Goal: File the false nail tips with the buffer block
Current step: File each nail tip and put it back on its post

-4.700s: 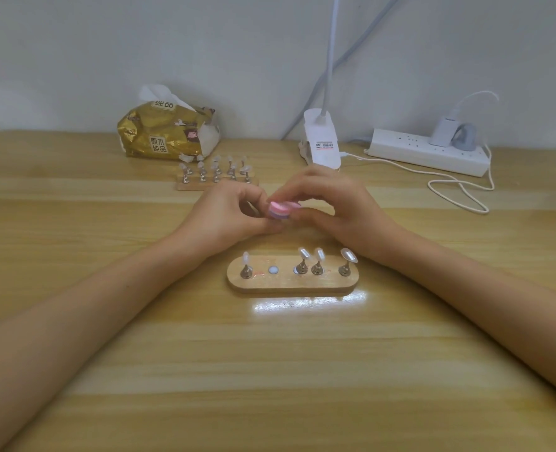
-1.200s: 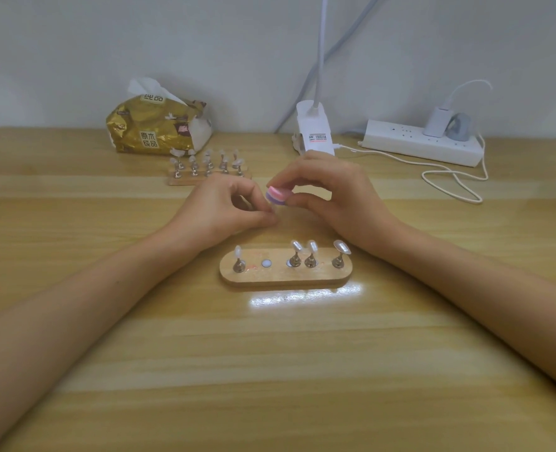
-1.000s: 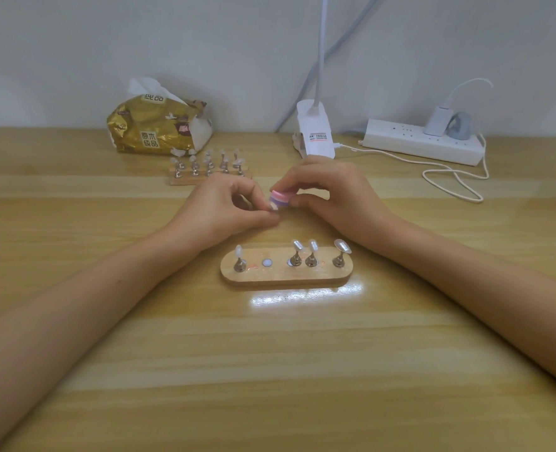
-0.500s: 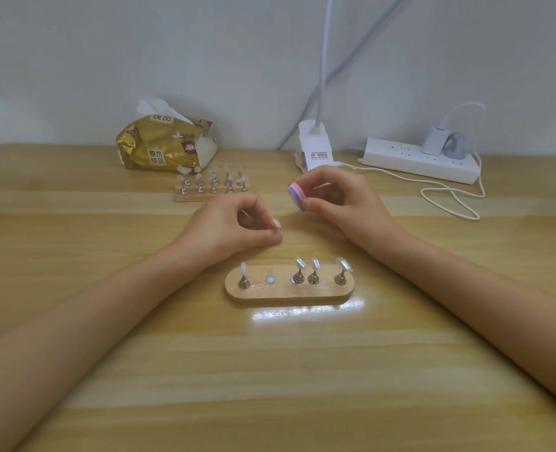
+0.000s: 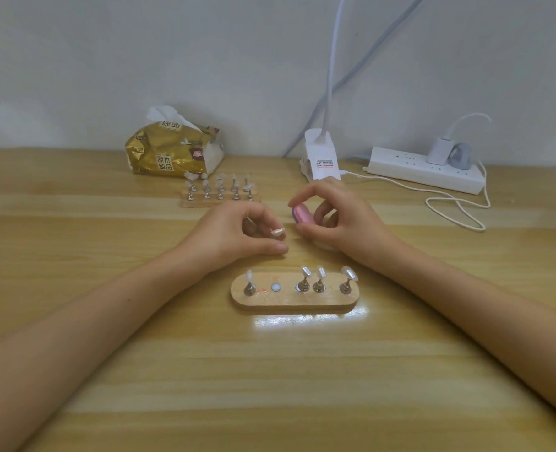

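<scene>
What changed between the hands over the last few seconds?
The right hand drew the buffer away to the right, off the nail tip that the left hand pinches. They met before; now a gap shows between them. Both grips held. The stand keeps its four tips and one empty spot.

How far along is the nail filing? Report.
Done: cannot tell; no tip looks marked. In hand: left hand pinches one nail tip, right hand holds the pink buffer block, apart from it. Left, likely: four tips on the oval holder with one empty spot, plus the rear rack.
</scene>
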A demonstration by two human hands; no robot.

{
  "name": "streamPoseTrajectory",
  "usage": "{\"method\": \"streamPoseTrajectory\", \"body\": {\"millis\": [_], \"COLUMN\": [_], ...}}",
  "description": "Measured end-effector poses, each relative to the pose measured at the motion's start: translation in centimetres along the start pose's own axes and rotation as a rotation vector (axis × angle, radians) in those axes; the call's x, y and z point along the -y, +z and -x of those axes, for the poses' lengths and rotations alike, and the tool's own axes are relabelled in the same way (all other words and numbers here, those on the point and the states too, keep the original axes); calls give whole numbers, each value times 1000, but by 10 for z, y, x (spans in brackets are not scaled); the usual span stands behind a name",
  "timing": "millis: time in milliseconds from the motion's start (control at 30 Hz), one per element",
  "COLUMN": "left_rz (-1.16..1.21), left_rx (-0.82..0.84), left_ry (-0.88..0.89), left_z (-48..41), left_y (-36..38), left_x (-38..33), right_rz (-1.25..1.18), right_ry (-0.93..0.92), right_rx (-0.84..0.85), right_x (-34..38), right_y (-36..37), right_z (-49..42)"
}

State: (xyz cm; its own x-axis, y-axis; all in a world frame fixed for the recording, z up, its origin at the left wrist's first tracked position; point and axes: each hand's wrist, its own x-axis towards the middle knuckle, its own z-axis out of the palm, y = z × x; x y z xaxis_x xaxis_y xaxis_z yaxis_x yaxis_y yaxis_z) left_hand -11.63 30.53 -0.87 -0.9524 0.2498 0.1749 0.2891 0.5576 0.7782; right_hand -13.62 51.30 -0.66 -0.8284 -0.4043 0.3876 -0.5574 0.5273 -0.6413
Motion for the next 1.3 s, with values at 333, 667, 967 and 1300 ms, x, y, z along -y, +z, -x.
{"method": "streamPoseTrajectory", "body": {"millis": [333, 667, 967, 1300], "left_rz": [52, 19, 25, 9], "left_rx": [-1, -54, -53, -65], "left_ry": [25, 10, 16, 5], "left_z": [2, 2, 3, 2], "left_y": [-1, 1, 2, 3], "left_x": [4, 2, -1, 0], "right_rz": [54, 80, -109, -28], "right_ry": [82, -131, -135, -196], "right_rx": [-13, 98, 23, -14], "right_x": [-1, -8, 10, 4], "right_y": [-13, -19, 2, 2], "right_z": [-1, -1, 3, 5]}}
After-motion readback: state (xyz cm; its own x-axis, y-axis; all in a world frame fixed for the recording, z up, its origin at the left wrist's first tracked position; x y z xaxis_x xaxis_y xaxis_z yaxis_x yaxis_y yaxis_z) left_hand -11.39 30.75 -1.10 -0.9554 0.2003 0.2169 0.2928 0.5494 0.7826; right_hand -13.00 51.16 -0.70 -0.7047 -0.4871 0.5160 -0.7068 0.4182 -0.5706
